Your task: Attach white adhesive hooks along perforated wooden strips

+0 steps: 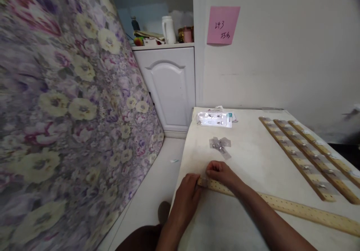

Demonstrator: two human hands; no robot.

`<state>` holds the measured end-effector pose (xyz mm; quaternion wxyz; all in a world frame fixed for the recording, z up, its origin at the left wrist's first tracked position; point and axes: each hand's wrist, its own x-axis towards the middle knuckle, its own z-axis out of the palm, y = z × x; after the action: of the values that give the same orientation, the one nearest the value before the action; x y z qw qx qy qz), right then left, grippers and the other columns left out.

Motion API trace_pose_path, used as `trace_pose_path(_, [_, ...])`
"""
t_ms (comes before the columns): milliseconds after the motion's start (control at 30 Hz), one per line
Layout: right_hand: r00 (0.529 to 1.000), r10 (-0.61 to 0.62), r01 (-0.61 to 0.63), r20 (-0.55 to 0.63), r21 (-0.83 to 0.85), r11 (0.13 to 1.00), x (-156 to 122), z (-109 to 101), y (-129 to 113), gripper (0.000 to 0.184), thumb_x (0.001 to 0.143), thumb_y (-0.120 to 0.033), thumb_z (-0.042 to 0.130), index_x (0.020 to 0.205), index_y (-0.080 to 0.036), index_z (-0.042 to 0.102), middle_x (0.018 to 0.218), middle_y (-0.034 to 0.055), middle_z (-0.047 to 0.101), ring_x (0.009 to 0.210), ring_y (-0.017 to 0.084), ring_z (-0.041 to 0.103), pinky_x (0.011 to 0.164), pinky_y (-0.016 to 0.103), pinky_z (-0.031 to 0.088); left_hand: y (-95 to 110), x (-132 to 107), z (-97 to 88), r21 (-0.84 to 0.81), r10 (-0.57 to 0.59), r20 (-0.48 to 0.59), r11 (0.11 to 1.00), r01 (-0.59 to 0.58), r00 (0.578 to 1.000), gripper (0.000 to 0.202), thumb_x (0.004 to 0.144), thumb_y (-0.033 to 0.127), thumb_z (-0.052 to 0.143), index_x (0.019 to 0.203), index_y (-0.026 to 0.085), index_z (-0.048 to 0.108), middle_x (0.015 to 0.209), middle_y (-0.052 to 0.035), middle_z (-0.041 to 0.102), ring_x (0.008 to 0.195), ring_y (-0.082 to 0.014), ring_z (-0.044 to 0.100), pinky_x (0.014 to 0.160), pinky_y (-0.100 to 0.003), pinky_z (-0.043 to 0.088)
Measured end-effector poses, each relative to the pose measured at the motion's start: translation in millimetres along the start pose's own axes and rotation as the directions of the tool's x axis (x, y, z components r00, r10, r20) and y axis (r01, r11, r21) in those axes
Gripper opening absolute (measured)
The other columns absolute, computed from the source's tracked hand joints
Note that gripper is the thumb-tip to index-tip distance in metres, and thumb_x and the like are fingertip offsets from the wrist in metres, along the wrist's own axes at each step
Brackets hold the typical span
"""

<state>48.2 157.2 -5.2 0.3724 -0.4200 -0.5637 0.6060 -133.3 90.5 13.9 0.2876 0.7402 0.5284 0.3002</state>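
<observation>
Both hands pinching 1 strip end — left hand (189, 191), right hand (222, 174), perforated wooden strip (295, 208), white table (253, 157)

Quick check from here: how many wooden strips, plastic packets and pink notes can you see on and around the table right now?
Wooden strips: 4, one under both hands, the left hand and right hand at its end, and three lying side by side.
Plastic packets: 2, a large one and a small clear one.
Pink notes: 1, on the wall.
Total: 7
</observation>
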Motion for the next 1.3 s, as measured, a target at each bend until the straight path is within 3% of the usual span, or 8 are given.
trace_pose_path(200, [0.999, 0.037, -0.038, 0.038, 0.030, 0.999, 4, 0, 7, 0.015, 0.068, -0.029, 0.065, 0.066, -0.016, 0.057, 0.058, -0.0042, 0.053, 0.053, 0.009, 0.043, 0.052, 0.022, 0.031, 2, 2, -0.3, 0.009, -0.058, 0.021, 0.998, 0.058, 0.998, 0.030, 0.080, 0.017, 0.051, 0.110, 0.023, 0.054, 0.111, -0.0051, 0.058, 0.105, -0.0205, 0.053, 0.092, -0.037, 0.043])
trace_pose_path(500, [0.997, -0.004, -0.007, -0.077, -0.138, 0.990, 5, 1, 10, 0.005, 0.067, -0.021, 0.060, 0.066, -0.018, 0.056, 0.059, -0.0034, 0.053, 0.056, 0.011, 0.046, 0.053, 0.022, 0.035, -4, 4, 6.6, 0.009, -0.079, -0.047, 0.997, 0.079, 0.996, 0.026, 0.082, 0.021, 0.050, 0.106, 0.023, 0.058, 0.106, -0.0055, 0.061, 0.101, -0.0206, 0.056, 0.089, -0.036, 0.046])
trace_pose_path(800, [0.990, -0.048, 0.011, -0.129, -0.276, 0.961, 6, 2, 16, 0.005, 0.066, -0.015, 0.057, 0.070, -0.018, 0.059, 0.062, -0.0027, 0.056, 0.060, 0.012, 0.049, 0.055, 0.023, 0.037, -5, 6, 7.6, 0.013, -0.062, -0.069, 0.998, 0.063, 0.996, 0.024, 0.083, 0.022, 0.050, 0.105, 0.022, 0.059, 0.105, -0.0055, 0.062, 0.099, -0.0201, 0.057, 0.089, -0.036, 0.046])
trace_pose_path(1100, [0.988, -0.063, 0.021, -0.139, -0.285, 0.958, 5, 2, 13, 0.003, 0.068, -0.016, 0.056, 0.070, -0.018, 0.058, 0.062, -0.0026, 0.057, 0.059, 0.012, 0.050, 0.054, 0.023, 0.038, -3, 7, 6.8, 0.022, -0.046, -0.059, 0.999, 0.047, 0.997, 0.022, 0.084, 0.021, 0.049, 0.104, 0.023, 0.058, 0.103, -0.0051, 0.062, 0.098, -0.0193, 0.058, 0.087, -0.035, 0.047])
trace_pose_path(1300, [0.989, -0.074, 0.034, -0.132, -0.283, 0.958, 5, 2, 13, 0.002, 0.068, -0.016, 0.057, 0.068, -0.018, 0.058, 0.062, -0.0026, 0.056, 0.058, 0.012, 0.049, 0.054, 0.022, 0.037, 1, -1, 6.7, 0.047, -0.015, -0.132, 0.999, 0.021, 0.991, 0.022, 0.086, 0.021, 0.048, 0.104, 0.023, 0.060, 0.102, -0.0049, 0.063, 0.097, -0.0185, 0.059, 0.085, -0.031, 0.049])
